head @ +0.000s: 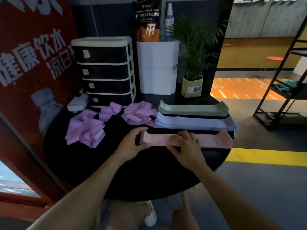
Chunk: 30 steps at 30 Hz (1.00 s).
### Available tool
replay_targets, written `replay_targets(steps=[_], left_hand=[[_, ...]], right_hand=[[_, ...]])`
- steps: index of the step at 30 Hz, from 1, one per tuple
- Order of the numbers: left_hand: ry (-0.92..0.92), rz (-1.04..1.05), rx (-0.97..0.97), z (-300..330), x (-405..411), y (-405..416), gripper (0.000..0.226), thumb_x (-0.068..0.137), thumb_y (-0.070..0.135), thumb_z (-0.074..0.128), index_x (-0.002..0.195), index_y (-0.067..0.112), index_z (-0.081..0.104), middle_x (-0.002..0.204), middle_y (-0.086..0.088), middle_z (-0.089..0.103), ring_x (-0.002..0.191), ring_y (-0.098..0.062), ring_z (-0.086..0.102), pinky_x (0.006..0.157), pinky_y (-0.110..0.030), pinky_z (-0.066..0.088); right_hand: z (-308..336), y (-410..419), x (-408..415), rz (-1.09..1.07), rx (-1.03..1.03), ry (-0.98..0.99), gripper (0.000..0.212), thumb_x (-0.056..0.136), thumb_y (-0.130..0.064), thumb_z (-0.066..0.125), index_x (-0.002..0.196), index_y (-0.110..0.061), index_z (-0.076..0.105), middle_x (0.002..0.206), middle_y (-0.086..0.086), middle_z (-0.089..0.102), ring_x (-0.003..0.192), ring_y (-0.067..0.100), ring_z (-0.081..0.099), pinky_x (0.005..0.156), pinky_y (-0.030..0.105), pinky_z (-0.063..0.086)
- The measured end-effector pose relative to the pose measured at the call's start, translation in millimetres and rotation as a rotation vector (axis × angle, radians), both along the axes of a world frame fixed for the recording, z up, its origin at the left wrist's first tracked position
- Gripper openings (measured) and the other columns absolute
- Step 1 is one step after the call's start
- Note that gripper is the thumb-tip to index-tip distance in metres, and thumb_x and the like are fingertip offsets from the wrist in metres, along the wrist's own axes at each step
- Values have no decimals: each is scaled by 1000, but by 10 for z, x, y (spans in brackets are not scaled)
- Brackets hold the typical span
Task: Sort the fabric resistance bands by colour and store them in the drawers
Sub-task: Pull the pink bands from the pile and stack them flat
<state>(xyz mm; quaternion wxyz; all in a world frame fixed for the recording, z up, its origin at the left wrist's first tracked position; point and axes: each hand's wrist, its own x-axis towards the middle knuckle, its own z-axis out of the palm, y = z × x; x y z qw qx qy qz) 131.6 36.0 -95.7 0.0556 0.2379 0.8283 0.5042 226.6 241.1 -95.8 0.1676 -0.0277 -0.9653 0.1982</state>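
Observation:
A flat stack of pink bands (pixel 214 140) lies along the near right of the round black table (pixel 116 180). My left hand (pixel 132 146) grips its left end, thumb in front and fingers behind. My right hand (pixel 184 145) grips the stack near its middle. Behind it lie a lavender stack (pixel 196 122) and a green stack (pixel 192 107). Loose purple bands sit crumpled in two heaps, one at the left (pixel 86 128) and one in the middle (pixel 139 113). The black drawer unit (pixel 104 70) with white frame stands at the back left, all drawers closed.
A white bin (pixel 157 67) holding a pouch and spray bottle stands behind the bands, with a potted plant (pixel 192 80) to its right. A white power strip (pixel 78 103) lies left of the drawers. A red sign stands at left, a black rack at right.

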Motion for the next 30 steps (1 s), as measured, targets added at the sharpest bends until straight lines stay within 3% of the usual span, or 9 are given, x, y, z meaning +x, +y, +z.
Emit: replay_targets(steps=[4, 17, 24, 30], left_hand=[[-1, 74, -24, -52, -26, 28, 62, 73, 14, 78, 128, 24, 52, 131, 4, 54, 120, -12, 50, 108, -37, 39], [58, 91, -57, 26, 69, 73, 66, 76, 19, 76, 135, 17, 46, 137, 1, 46, 124, -11, 44, 102, -22, 32], [275, 211, -48, 224, 44, -235, 34, 86, 15, 65, 118, 9, 57, 120, -5, 53, 108, -11, 51, 89, -14, 34], [398, 427, -147, 348, -119, -824, 23, 83, 7, 65, 106, 8, 64, 107, -3, 57, 95, -10, 50, 79, -11, 32]], right_hand=[[0, 5, 6, -1, -8, 26, 27, 92, -37, 51, 116, -27, 59, 120, -2, 46, 115, 20, 39, 95, 35, 28], [55, -42, 48, -9, 61, 8, 26, 94, -33, 49, 117, -25, 58, 122, 0, 46, 116, 23, 39, 95, 36, 28], [284, -388, -175, 115, -9, -11, 35, 93, -25, 51, 128, -23, 51, 127, 1, 43, 120, 22, 36, 96, 34, 30], [342, -1054, -599, 273, -61, -20, 36, 90, -16, 53, 126, -16, 55, 125, 8, 48, 118, 26, 41, 101, 34, 33]])
